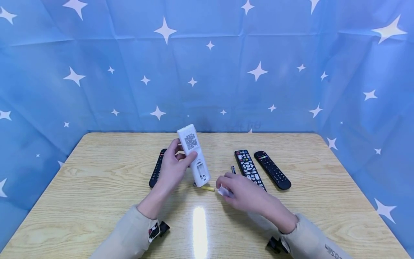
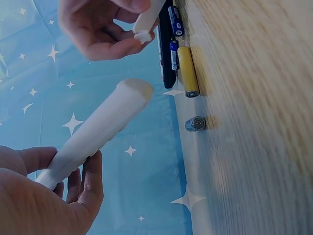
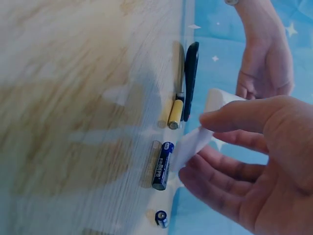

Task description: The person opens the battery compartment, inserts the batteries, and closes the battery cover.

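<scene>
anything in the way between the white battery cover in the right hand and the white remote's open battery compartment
Nothing visible stands between the white battery cover and the open battery compartment of the white remote; the yellow battery lies lower, on the table.

Your left hand (image 1: 171,167) is holding a grip, the left thumb (image 1: 190,159) lying on the side facing you while the curled left fingers (image 2: 91,191) are pressing from the opposite side. Your right hand (image 1: 244,192) is hovering to the right of your left hand, pinching between the right thumb (image 3: 244,116) and bent right fingers (image 3: 208,186). Behind each hand, your left arm (image 1: 127,230) and right arm (image 1: 312,233) are reaching forward in light beige fabric sleeves, leaving both wrists (image 1: 150,207) bare.
</scene>
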